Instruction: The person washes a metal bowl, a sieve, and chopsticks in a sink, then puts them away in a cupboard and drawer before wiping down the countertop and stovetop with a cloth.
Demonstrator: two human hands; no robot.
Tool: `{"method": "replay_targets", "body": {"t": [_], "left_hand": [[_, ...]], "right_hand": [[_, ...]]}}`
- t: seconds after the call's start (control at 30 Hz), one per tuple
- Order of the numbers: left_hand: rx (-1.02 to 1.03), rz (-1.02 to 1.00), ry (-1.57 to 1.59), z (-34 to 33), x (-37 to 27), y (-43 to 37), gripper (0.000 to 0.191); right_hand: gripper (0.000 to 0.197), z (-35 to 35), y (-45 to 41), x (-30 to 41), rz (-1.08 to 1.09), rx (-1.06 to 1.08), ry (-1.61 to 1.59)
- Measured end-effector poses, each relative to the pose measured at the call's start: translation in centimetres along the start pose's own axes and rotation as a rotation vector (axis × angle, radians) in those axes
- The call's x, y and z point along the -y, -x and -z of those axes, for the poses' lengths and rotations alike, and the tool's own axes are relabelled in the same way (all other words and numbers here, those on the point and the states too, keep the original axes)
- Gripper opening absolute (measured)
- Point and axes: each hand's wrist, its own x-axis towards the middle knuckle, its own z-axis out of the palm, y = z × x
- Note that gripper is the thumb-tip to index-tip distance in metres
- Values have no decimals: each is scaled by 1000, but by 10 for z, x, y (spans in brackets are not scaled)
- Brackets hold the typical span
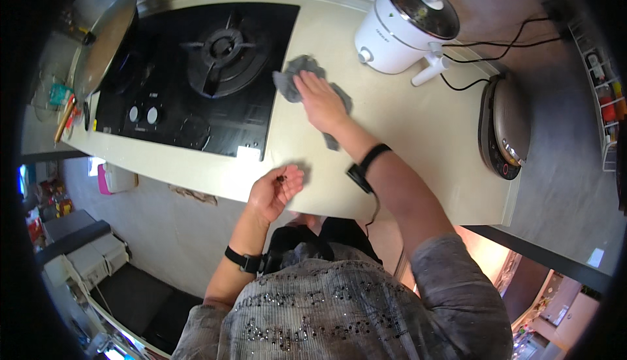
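Observation:
My right hand (321, 101) presses down on a crumpled grey cloth (290, 87), its fingers laid over the bunched fabric. The cloth lies on the cream countertop (406, 129) beside the right edge of a black glass gas hob (250, 115); part of it trails out under my wrist. Near the counter's front edge, my left hand (273, 193) is cupped with the palm up. A few small dark bits (281, 179) rest in that palm; what they are is too small to tell.
A white electric cooking pot (392, 41) with a glass lid stands at the back right. Black power cords (490, 44) run to the wall. An electric griddle (507, 125) leans at the right. A large wok (105, 46) sits on the hob's left side, past the iron burner (225, 51).

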Motion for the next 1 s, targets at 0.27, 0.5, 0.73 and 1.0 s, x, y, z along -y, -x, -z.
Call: {"method": "replay_targets", "body": {"t": [0.27, 0.5, 0.73, 1.0], "left_hand": [[-122, -121, -3, -3, -1, 2, 24], [-107, -108, -12, -21, 1, -3, 24], [-99, -97, -3, -34, -6, -20, 24], [-104, -71, -45, -43, -4, -40, 24]], "right_hand": [[62, 18, -38, -75, -523, -102, -102], [70, 46, 3, -107, -621, -218, -122], [66, 79, 60, -152, -689, -159, 39], [57, 67, 60, -232, -825, -334, 331]]}}
